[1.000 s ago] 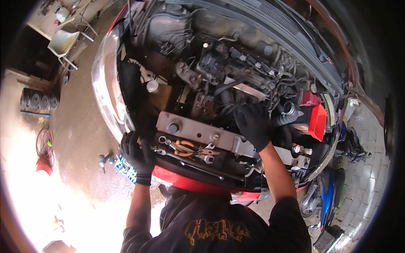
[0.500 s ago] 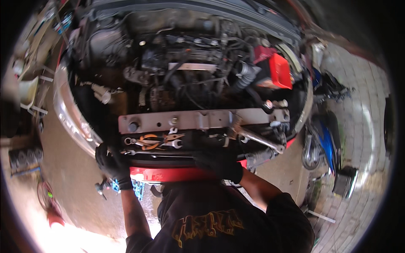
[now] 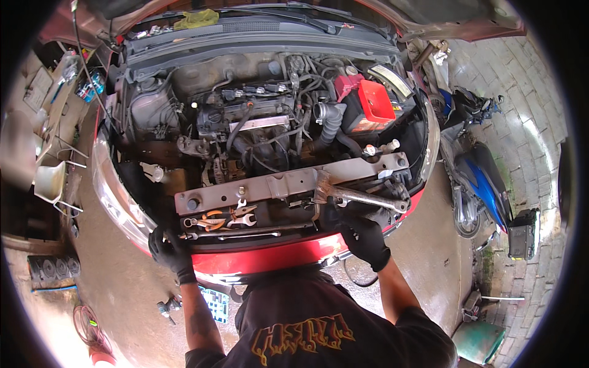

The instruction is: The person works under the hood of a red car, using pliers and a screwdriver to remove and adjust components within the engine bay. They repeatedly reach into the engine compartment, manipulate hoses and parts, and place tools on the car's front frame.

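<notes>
My left hand [image 3: 170, 253], in a black glove, rests at the left front edge of the car, by the headlight [image 3: 116, 187]. Its fingers look apart, with nothing seen in them. Also gloved in black, my right hand [image 3: 367, 241] is over the front edge, right of centre. Its fingers stretch toward the dark gap below a long-handled metal tool [image 3: 371, 199] and appear empty. Orange-handled pliers [image 3: 215, 221] and an open-ended wrench [image 3: 244, 221] lie in the gap behind the red bumper [image 3: 257, 260]. Another long wrench [image 3: 245, 233] lies in front of them.
A metal crossbar [image 3: 257, 188] spans the front of the engine bay. Behind it are the engine [image 3: 257, 119] and the battery with a red tray [image 3: 375, 101]. A blue motorcycle [image 3: 481, 184] stands at right. A drill [image 3: 169, 305] lies on the floor near a blue case [image 3: 215, 305].
My right hand has moved right, away from the middle of the front edge, uncovering the long wrench. My left hand stays by the headlight. The view has shifted, showing more of the car's far end.
</notes>
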The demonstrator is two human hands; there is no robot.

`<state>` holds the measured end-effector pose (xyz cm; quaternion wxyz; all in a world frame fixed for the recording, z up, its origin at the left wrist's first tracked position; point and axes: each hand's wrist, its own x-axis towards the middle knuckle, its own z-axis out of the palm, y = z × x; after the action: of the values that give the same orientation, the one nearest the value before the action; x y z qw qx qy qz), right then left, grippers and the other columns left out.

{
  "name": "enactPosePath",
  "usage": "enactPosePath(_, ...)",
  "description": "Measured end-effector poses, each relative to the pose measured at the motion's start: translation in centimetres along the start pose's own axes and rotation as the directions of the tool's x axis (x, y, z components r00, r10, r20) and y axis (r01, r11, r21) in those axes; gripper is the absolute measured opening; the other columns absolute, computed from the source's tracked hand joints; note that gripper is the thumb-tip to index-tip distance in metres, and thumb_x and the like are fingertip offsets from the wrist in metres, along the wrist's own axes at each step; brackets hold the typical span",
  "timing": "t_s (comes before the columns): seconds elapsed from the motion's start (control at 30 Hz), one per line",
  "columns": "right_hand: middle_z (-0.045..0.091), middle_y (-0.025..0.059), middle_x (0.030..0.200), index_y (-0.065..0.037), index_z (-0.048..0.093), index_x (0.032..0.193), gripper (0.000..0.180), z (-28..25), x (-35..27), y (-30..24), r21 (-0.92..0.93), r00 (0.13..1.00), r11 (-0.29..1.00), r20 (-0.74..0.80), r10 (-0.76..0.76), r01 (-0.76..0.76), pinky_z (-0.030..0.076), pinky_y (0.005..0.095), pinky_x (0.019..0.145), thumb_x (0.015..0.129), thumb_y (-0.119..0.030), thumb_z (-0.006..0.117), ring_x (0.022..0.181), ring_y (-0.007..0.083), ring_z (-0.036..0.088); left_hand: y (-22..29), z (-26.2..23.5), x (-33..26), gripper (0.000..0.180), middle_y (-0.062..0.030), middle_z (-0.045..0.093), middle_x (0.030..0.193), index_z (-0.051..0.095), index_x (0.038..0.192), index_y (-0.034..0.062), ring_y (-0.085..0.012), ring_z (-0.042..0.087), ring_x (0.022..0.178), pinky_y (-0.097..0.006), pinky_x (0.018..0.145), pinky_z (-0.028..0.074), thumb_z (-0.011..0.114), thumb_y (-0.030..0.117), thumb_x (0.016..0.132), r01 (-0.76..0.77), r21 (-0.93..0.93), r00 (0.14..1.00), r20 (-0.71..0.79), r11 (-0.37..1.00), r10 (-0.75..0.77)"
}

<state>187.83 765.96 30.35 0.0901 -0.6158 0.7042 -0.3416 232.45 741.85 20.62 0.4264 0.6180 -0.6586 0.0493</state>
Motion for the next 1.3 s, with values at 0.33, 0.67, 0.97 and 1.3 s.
enactPosePath(0.33, 0.07, 0.0127, 0.081, -0.009, 0.073, 0.092, 0.007, 2.0, -1.6, -1.5, 0.041, 0.998, 0.998, 0.034, 0.054, -0.056, 0.053, 0.0434, 0.063, 0.091, -0.015, 0.07, 0.07, 0.0328, 0.068, 0.2, 0.0, -0.3, 0.024, -0.0133, 0.073, 0.117, 0.075, 0.111, 0.0074, -0.035, 0.065, 0.117, -0.049, 0.102, 0.05, 0.074, 0.022, 0.092, 0.044, 0.014, 0.998, -0.04, 0.999, -0.044)
enactPosePath(0.67, 0.072, 0.0121, 0.083, -0.008, 0.075, 0.1, 0.013, 3.1, -1.5, -0.5, 0.039, 0.998, 0.999, 0.057, 0.034, -0.036, 0.056, 0.0424, 0.067, 0.091, -0.017, 0.071, 0.073, 0.0328, 0.069, 0.7, -0.2, -0.3, 0.027, -0.0155, 0.072, 0.118, 0.074, 0.112, 0.0048, -0.0363, 0.064, 0.117, -0.049, 0.102, 0.049, 0.074, 0.022, 0.092, 0.056, 0.008, 0.998, -0.039, 0.998, -0.055)
enactPosePath(0.97, 0.061, 0.0201, 0.134, -0.009, 0.067, 0.13, 0.044, 2.8, 0.2, 3.8, -0.341, 0.976, 0.925, -0.191, 0.108, -0.169, 0.05, 0.0545, 0.1, 0.087, -0.013, 0.074, 0.12, 0.0433, 0.059, 0.6, -0.4, -0.2, 0.027, -0.0161, 0.072, 0.119, 0.074, 0.113, 0.0042, -0.0373, 0.064, 0.118, -0.05, 0.102, 0.049, 0.073, 0.022, 0.092, 0.046, 0.023, 0.998, -0.045, 0.999, -0.045)
enactPosePath(1.3, 0.058, 0.0205, 0.142, -0.01, 0.05, 0.15, 0.071, 4.2, -0.6, 11.7, -0.556, 0.978, 0.809, -0.18, 0.108, -0.192, 0.029, 0.0643, 0.118, 0.09, -0.043, 0.069, 0.133, 0.0427, 0.052, 1.0, -0.3, -0.2, 0.026, -0.0164, 0.071, 0.119, 0.074, 0.113, 0.0035, -0.0381, 0.063, 0.119, -0.05, 0.103, 0.048, 0.073, 0.019, 0.092, 0.055, 0.021, 0.998, -0.037, 0.998, -0.054)
